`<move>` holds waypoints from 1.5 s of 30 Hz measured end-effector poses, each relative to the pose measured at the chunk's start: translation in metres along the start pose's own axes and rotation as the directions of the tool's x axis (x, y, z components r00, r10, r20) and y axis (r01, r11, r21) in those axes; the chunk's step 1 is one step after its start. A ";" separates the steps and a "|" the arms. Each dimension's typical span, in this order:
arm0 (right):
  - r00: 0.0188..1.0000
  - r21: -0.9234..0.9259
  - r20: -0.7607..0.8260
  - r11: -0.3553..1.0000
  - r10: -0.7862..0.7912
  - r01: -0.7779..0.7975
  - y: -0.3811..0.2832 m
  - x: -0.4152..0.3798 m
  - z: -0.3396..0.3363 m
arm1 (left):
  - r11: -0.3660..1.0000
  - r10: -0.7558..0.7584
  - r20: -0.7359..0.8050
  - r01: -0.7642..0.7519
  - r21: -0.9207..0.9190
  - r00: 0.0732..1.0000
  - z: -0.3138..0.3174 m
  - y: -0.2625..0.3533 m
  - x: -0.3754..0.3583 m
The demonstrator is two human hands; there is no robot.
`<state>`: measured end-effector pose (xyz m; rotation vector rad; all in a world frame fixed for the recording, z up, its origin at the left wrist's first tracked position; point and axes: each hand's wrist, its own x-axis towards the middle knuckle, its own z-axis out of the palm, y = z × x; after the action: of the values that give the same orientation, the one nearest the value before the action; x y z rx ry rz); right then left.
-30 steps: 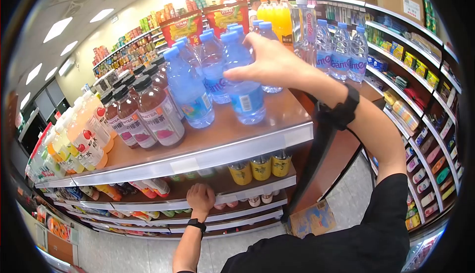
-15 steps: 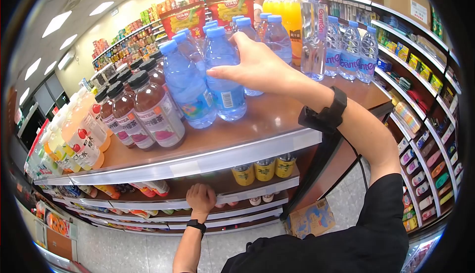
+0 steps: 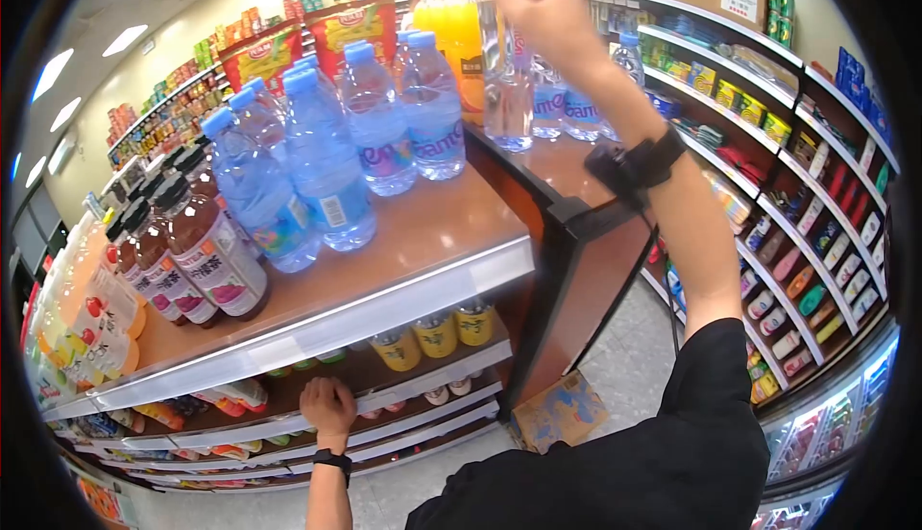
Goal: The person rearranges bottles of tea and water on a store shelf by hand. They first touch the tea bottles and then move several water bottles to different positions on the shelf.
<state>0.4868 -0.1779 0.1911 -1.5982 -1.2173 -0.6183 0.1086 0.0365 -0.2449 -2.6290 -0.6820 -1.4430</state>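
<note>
My right hand (image 3: 547, 16) is up at the top of a tall clear water bottle (image 3: 509, 98), its fingers pinched together around the cap end, which they hide. The bottle stands upright on the far brown counter. Low down, my left hand (image 3: 327, 403) rests with bent fingers on the edge of a lower shelf (image 3: 403, 389). Left of the tall bottle stand several blue-capped water bottles (image 3: 331, 160). Dark-capped bottles of brown tea (image 3: 216, 247) are grouped beside them.
Orange juice bottles (image 3: 468, 45) stand behind the tall bottle, and smaller water bottles (image 3: 581, 108) to its right. Pale drink bottles (image 3: 96, 309) fill the left end. A black-edged gap (image 3: 557, 271) parts the two counters. A cardboard box (image 3: 560, 413) lies on the floor.
My right hand has left the blue-capped bottles and moved right and up to the top of the tall clear bottle. My left hand stays on the lower shelf edge. The view has swung right.
</note>
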 end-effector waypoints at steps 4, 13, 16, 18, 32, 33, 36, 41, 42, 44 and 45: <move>0.943 -0.591 -0.316 0.799 -0.107 -0.107 0.095 0.016 -0.078 | 0.999 -0.020 0.005 0.020 0.028 1.000 -0.001 0.003 0.003; 0.816 -0.163 0.016 0.807 0.577 -0.568 0.174 -0.030 -0.114 | 0.999 -0.020 0.012 0.020 0.028 1.000 0.000 0.002 0.002; 0.895 -0.277 -0.007 0.859 0.447 -0.431 0.219 -0.018 -0.118 | 1.000 -0.010 0.001 0.010 0.027 1.000 0.000 0.000 0.002; 0.896 -0.345 -0.039 0.835 0.443 -0.428 0.204 -0.021 -0.117 | 1.000 -0.006 -0.010 0.007 0.009 1.000 0.000 0.001 0.003; 0.968 -0.335 -0.017 0.911 0.251 -0.242 0.044 -0.065 -0.098 | 1.000 -0.010 0.009 0.010 0.001 1.000 0.001 -0.001 0.002; 0.968 -0.272 0.004 0.931 0.253 -0.242 0.034 -0.064 -0.092 | 1.000 -0.015 0.008 0.016 -0.005 1.000 0.000 0.000 0.003; 0.980 -0.129 0.124 0.981 0.158 -0.142 -0.006 -0.070 -0.064 | 1.000 -0.025 0.024 0.025 0.002 0.999 -0.001 0.001 0.002; 0.913 0.040 0.384 0.986 0.136 -0.164 -0.034 -0.067 0.001 | 0.999 -0.040 0.032 0.040 0.019 0.999 -0.002 0.001 0.002; 0.918 0.086 0.380 0.984 0.110 -0.154 -0.038 -0.070 0.014 | 0.999 -0.031 0.030 0.031 0.022 0.999 -0.002 0.002 0.002; 0.923 0.112 0.374 0.984 0.089 -0.140 -0.042 -0.067 0.033 | 0.999 -0.042 0.021 0.041 0.034 0.999 0.000 0.001 0.002; 0.923 0.135 0.378 0.982 0.069 -0.129 -0.045 -0.066 0.040 | 0.999 -0.038 0.015 0.038 0.027 0.999 0.000 0.000 0.001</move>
<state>0.4145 -0.1680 0.1388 -1.6762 -1.4107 -0.1475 0.1093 0.0371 -0.2439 -2.6235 -0.7515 -1.4147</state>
